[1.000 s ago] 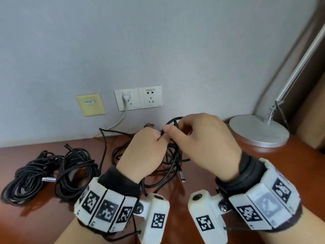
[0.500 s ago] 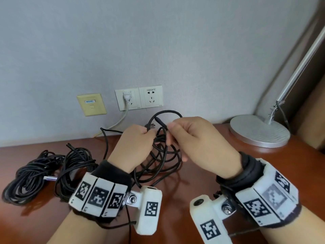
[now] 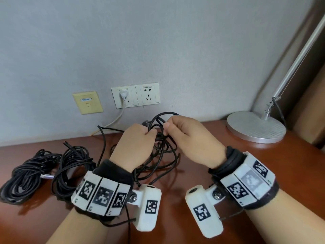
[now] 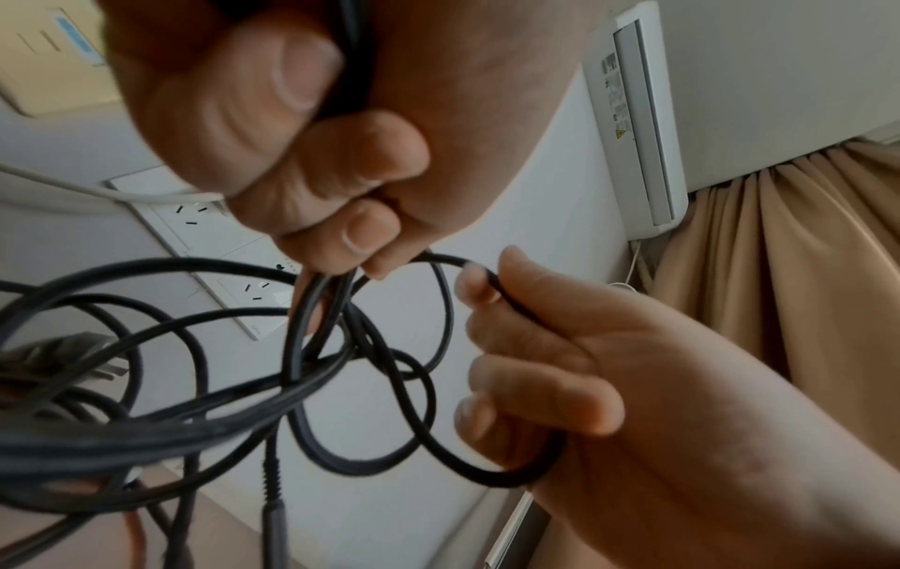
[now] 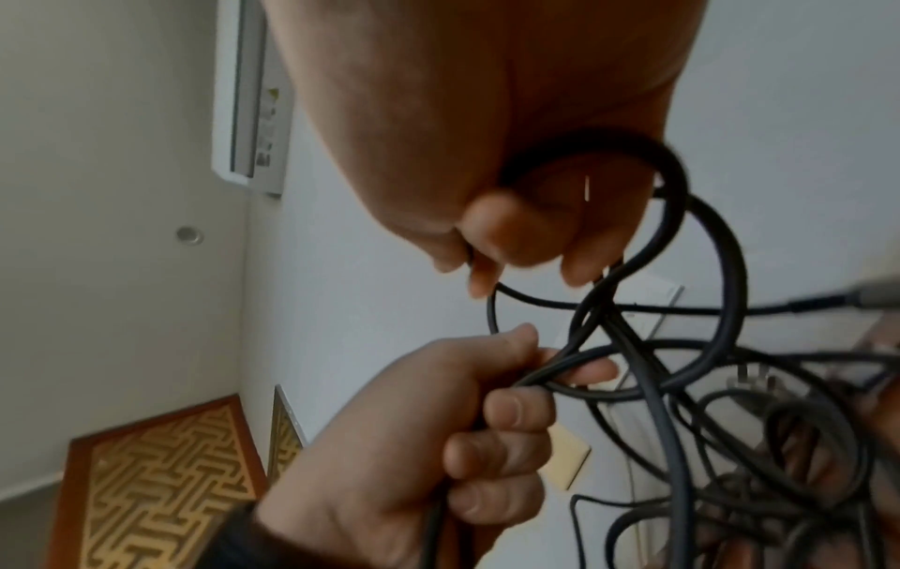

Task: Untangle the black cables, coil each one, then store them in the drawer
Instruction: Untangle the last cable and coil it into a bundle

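Both hands raised, close together. Left hand (image 3: 135, 147) fisted around black cable (image 3: 163, 152) strands; right hand (image 3: 191, 138) pinches one strand.

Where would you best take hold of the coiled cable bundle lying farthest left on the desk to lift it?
Probably around the gathered strands of the far-left bundle, fingers coming from above: it lies flat on the desk, strands bunched together, so one clasp likely keeps the coil intact.

My cables (image 3: 163, 148) are black, on a reddish-brown worktop (image 3: 202, 141) under a pale grey wall (image 3: 158, 41). The sockets (image 3: 135, 96) are white, the plate (image 3: 88, 102) beside them yellow, the lamp base (image 3: 255, 126) silver. My wristbands (image 3: 102, 192) carry black-and-white square markers.
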Demonstrator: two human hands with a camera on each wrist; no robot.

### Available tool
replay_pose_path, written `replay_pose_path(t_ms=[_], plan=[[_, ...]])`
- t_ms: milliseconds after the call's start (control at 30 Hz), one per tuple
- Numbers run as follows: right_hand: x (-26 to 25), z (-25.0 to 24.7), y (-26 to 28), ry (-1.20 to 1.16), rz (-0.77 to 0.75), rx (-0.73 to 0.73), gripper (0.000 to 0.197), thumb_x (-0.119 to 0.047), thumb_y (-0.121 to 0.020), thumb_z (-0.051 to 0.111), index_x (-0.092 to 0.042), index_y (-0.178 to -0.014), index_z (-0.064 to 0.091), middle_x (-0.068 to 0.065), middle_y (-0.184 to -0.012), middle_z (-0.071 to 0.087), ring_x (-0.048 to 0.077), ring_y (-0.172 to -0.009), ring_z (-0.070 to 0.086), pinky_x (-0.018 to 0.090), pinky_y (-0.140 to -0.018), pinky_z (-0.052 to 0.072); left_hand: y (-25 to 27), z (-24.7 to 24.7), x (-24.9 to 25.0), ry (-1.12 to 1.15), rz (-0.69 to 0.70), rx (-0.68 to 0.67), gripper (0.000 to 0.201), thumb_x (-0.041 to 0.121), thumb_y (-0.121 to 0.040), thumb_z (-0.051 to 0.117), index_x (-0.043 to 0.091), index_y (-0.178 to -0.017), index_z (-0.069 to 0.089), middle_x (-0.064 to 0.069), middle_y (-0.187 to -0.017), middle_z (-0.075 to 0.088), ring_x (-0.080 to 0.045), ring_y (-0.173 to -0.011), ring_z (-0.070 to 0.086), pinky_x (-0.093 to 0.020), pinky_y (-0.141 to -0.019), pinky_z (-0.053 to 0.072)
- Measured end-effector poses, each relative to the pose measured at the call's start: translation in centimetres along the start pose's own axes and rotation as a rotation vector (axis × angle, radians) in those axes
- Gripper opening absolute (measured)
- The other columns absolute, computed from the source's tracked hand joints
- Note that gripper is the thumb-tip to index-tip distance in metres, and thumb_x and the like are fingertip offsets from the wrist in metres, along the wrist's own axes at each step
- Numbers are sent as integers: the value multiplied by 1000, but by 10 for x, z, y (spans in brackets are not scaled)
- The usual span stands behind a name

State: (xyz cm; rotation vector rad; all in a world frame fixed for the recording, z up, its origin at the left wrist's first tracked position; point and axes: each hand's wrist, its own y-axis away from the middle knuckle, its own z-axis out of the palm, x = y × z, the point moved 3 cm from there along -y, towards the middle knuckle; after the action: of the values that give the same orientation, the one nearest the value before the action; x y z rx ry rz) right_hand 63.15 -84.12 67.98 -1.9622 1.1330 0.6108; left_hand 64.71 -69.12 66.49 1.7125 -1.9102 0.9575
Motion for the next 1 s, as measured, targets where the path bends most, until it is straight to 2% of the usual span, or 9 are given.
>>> replay_pose_path(t_ms=[67,167,367,500,533,600,733,900,1000], plan=[[4,2,-2,-112,27,-37,26,-17,-103,40,-9,-94,63,-1,-52,58,3,-46,52,15,-60,42,0,-1,1,-29,8,20,44,27,-101,46,6,-64,51,-13,-58,48,-17,-46,40,-24,-44,30],[11,2,-6,-283,5,-26,28,-2,-102,39,-8,-94,65,1,-70,65,12,-62,60,24,-72,50,-1,-5,-2,-90,3,42,45,24,-103,43,2,-65,49,-16,-61,47,-24,-55,43,-33,-53,30],[6,-8,-7,-508,6,-121,36,16,-95,29,-11,-100,53,4,-69,61,11,-59,58,16,-63,46,-6,-1,-14,-60,-51,23,43,24,-101,47,3,-63,47,-14,-58,45,-23,-49,42,-30,-48,31],[10,-9,-8,-412,112,-2,24,-7,-91,48,-17,-109,61,-13,-48,46,9,-47,38,18,-46,30,-6,5,-12,-97,-30,3,45,25,-102,46,2,-63,49,-14,-59,48,-23,-53,45,-28,-51,32],[8,-11,-6,-342,99,31,20,-19,-98,48,-16,-99,68,-12,-44,40,8,-43,34,18,-44,28,-5,5,-12,-106,-27,2,45,25,-102,46,2,-62,49,-13,-59,49,-23,-53,46,-28,-51,32],[8,-11,-6,-274,43,79,44,-32,-103,42,-11,-74,67,-5,-44,34,9,-40,29,23,-45,26,-5,4,-12,-107,-27,-1,45,24,-102,46,3,-63,48,-14,-59,48,-23,-52,45,-29,-51,33],[13,-11,-14,-568,-20,48,32,-28,-94,38,-15,-74,60,-9,-52,38,11,-50,28,35,-55,16,-8,0,-15,-85,-59,5,40,24,-102,44,4,-67,48,-15,-64,48,-23,-53,43,-32,-53,35],[22,-21,-16,-756,-42,215,40,-36,-91,48,-27,-52,47,-8,-53,33,12,-53,26,27,-56,23,-10,-3,-19,-63,-91,8,39,24,-102,45,5,-68,46,-13,-62,48,-17,-47,43,-29,-51,35],[27,-25,-20,-1008,-86,223,33,-24,-96,41,-15,-65,49,-5,-54,33,14,-54,25,29,-58,20,-10,-2,-20,-64,-112,-3,37,21,-101,46,5,-68,42,-13,-61,44,-19,-47,38,-29,-50,32]])
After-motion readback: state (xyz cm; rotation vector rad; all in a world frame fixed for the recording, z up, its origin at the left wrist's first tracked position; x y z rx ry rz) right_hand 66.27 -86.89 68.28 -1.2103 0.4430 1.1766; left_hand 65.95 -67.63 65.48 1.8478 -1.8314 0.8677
